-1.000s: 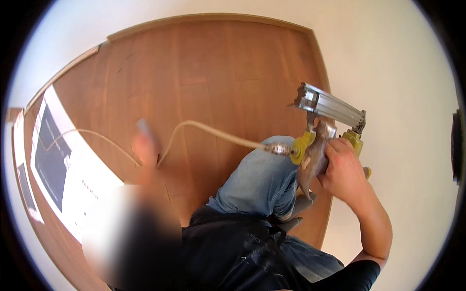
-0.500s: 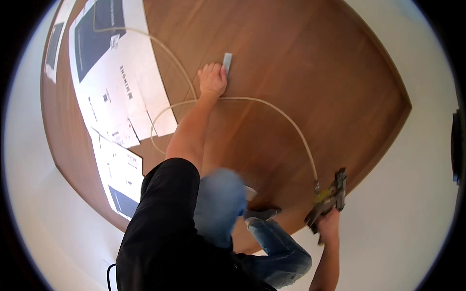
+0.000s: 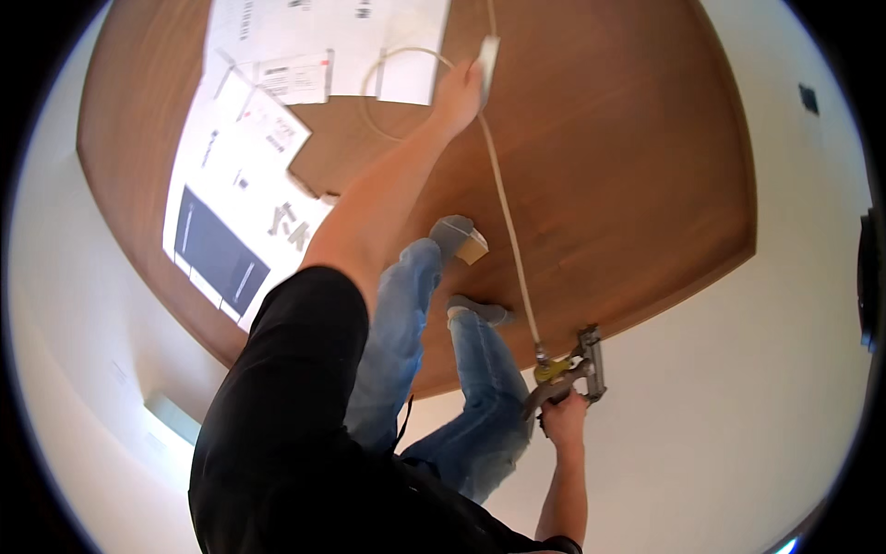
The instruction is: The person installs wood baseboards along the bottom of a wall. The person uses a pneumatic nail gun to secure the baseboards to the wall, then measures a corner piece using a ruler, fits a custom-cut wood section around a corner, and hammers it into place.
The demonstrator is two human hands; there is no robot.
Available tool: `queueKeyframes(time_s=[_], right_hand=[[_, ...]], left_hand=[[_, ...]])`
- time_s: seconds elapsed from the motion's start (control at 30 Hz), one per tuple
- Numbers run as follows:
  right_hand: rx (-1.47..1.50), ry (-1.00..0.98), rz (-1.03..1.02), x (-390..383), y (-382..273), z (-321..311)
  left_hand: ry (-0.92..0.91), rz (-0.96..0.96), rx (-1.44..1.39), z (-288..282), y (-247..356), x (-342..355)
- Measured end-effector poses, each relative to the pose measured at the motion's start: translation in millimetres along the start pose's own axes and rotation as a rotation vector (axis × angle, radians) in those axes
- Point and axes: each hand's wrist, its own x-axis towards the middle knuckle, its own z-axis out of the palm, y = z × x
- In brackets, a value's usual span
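Observation:
My left hand, at the far end of my stretched arm, is closed on a small pale flat strip, beside a thin cream air hose that loops over the wooden floor. My right hand, low on the right, grips a grey and yellow pneumatic nail gun. The hose runs straight down to a fitting on the gun. My two socked feet rest on the floor between my hands, one next to a small light-brown block.
Large white printed cardboard sheets lie flat on the floor at the left. A white wall with a baseboard rises at the right, with a small dark fixture on it. Another white wall curves along the left.
My view has turned and my legs now stretch out. The nail gun went from raised by my knee to low at the right. My left hand reaches farther out with the strip, and the hose is straighter.

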Motion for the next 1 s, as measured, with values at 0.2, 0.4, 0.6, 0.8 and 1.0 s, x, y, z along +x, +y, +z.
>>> queueKeyframes(time_s=[0.2,0.4,0.6,0.8,1.0], right_hand=[[-0.045,-0.239,-0.220,-162,-71,-38],[0.510,-0.281,-0.461,-280,-239,-91],[0.998,0.117,-1.153,-356,-509,-215],[1.072,0.157,-1.444,-377,-661,-275],[0.409,0.075,-0.785,-282,-746,-244]], left_hand=[[-0.211,-0.416,0.848,-369,-125,-345],[0.197,-1.172,0.395,-652,-89,-677],[0.753,-1.187,-0.217,-726,-55,-690],[0.854,-1.104,-0.872,-662,50,-521],[0.512,-0.978,-0.813,-693,73,-430]])
